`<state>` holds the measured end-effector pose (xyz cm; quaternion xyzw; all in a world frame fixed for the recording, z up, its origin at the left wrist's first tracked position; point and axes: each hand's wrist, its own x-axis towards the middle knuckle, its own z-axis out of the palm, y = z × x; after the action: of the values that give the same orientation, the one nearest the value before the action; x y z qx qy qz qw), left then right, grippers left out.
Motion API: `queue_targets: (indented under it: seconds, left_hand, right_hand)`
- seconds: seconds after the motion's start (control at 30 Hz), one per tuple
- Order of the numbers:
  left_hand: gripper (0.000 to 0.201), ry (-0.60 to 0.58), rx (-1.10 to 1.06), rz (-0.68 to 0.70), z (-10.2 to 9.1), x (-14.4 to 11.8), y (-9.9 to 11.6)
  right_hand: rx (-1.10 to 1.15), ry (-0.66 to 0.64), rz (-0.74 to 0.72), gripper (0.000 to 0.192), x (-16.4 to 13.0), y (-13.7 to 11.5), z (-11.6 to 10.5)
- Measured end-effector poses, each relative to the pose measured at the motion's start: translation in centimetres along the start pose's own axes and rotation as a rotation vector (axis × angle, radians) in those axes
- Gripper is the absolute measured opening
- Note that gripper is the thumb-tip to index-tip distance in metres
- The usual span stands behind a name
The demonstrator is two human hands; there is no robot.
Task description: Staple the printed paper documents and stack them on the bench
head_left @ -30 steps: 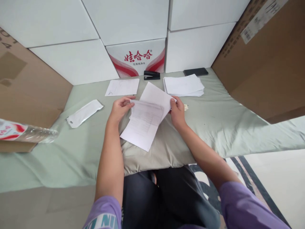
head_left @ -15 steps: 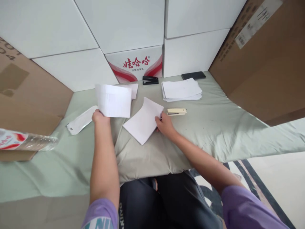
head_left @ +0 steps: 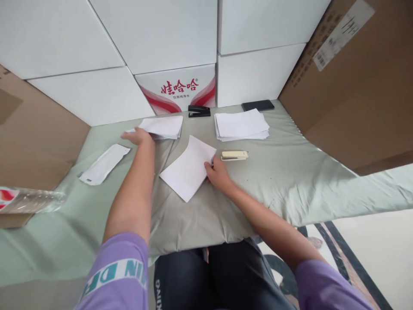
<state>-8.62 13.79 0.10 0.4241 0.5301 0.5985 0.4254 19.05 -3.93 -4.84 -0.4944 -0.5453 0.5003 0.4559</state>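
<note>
My right hand [head_left: 219, 174] pinches the right edge of a white sheet of paper [head_left: 187, 170], which curves slightly above the cloth and may be several layers. At the back left, my left hand [head_left: 139, 136] is at the near-left corner of a pile of white paper [head_left: 163, 126]. Its thumb and fingers are around a corner of paper there, the fingers partly hidden. Just right of my right hand lies a cream stapler [head_left: 234, 155]. Farther back are a black stapler [head_left: 199, 111] and a second stack of white paper [head_left: 241, 125].
A white plastic pouch [head_left: 105, 164] lies on the left of the green cloth [head_left: 274, 185]. Behind the right stack is a black phone-like slab [head_left: 258, 105]. White boxes [head_left: 176, 34] line the back; cardboard boxes [head_left: 361, 99] stand on both sides. A plastic bottle [head_left: 35, 200] is at far left.
My left hand has moved its paper back and down onto the left pile. My right hand keeps its sheet in about the same place. The view has shifted slightly.
</note>
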Motion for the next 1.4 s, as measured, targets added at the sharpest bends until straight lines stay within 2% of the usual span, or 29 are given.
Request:
queue_targets:
  seconds: [0.07, 0.1, 0.13, 0.23, 0.3, 0.33, 0.4, 0.47, 0.6, 0.77, 0.8, 0.93, 0.97, 1.03, 1.1, 1.17, 1.27, 1.4]
  left_hand:
    - [0.008, 0.265, 0.095, 0.115, -0.4, -2.1, 0.0]
    - [0.007, 0.346, 0.165, 0.158, -0.7, -3.3, 0.1]
    - [0.013, 0.357, 0.231, 0.174, -1.0, -4.7, 0.1]
    - [0.022, 0.074, 0.301, 0.019, -2.1, -9.4, -0.1]
    - [0.038, -0.185, 0.265, -0.197, -2.7, -12.4, -0.4]
    - [0.043, -0.251, 0.205, -0.262, -2.9, -13.7, -0.5]
    - [0.054, -0.306, 0.037, -0.281, -2.9, -15.7, -0.7]
    - [0.061, -0.27, -0.095, -0.224, -2.4, -16.8, -0.7]
    - [0.048, -0.139, -0.056, -0.103, -1.0, -17.2, -0.9]
    - [0.045, -0.126, 0.015, -0.032, -1.4, -17.0, -1.4]
    - [0.046, -0.118, 0.019, -0.026, -1.8, -17.0, -1.5]
    - [0.047, -0.119, 0.04, -0.046, -2.5, -16.8, -1.9]
    - [0.047, -0.117, 0.038, -0.047, -2.4, -16.8, -2.0]
    - [0.049, -0.083, 0.008, -0.016, -1.9, -16.7, -2.3]
    - [0.052, -0.037, -0.055, 0.058, -1.3, -16.7, -2.5]
    - [0.055, -0.026, -0.113, 0.141, -0.7, -16.8, -2.7]
    - [0.057, -0.044, -0.133, 0.229, -0.2, -17.2, -2.5]
    - [0.056, -0.032, -0.115, 0.285, -0.2, -17.8, -2.4]
  right_hand:
    - [0.059, 0.006, 0.019, 0.03, 0.1, -0.3, -0.1]
    - [0.087, 0.017, 0.028, 0.03, 0.2, -0.4, -0.2]
    - [0.111, 0.034, 0.027, 0.031, 0.3, -0.6, -0.3]
    - [0.196, 0.11, -0.026, 0.036, 0.9, -0.8, -0.9]
    - [0.276, 0.168, -0.07, 0.04, 1.2, -0.8, -1.2]
    - [0.317, 0.196, -0.08, 0.041, 1.3, -0.9, -1.3]
    - [0.37, 0.244, -0.079, 0.043, 1.1, -1.1, -1.3]
    - [0.379, 0.27, -0.069, 0.047, 0.8, -1.4, -1.3]
    - [0.413, 0.221, -0.078, 0.052, 0.5, -2.0, -1.3]
    - [0.474, 0.192, 0.049, 0.048, 1.4, -2.9, -3.4]
    - [0.467, 0.145, 0.087, 0.047, 1.6, -3.1, -4.1]
    - [0.302, -0.225, 0.264, 0.037, 1.9, -3.5, -6.1]
    - [0.247, -0.268, 0.277, 0.035, 1.8, -3.5, -6.2]
    - [0.167, -0.244, 0.214, 0.032, 1.7, -3.3, -6.0]
    - [0.125, -0.17, 0.07, 0.033, 1.6, -3.2, -5.4]
    - [0.086, -0.15, -0.051, 0.034, 1.5, -3.3, -4.9]
    - [0.03, -0.161, -0.124, 0.03, 1.3, -3.4, -4.6]
    - [-0.021, -0.058, -0.183, 0.023, 0.9, -3.2, -4.7]
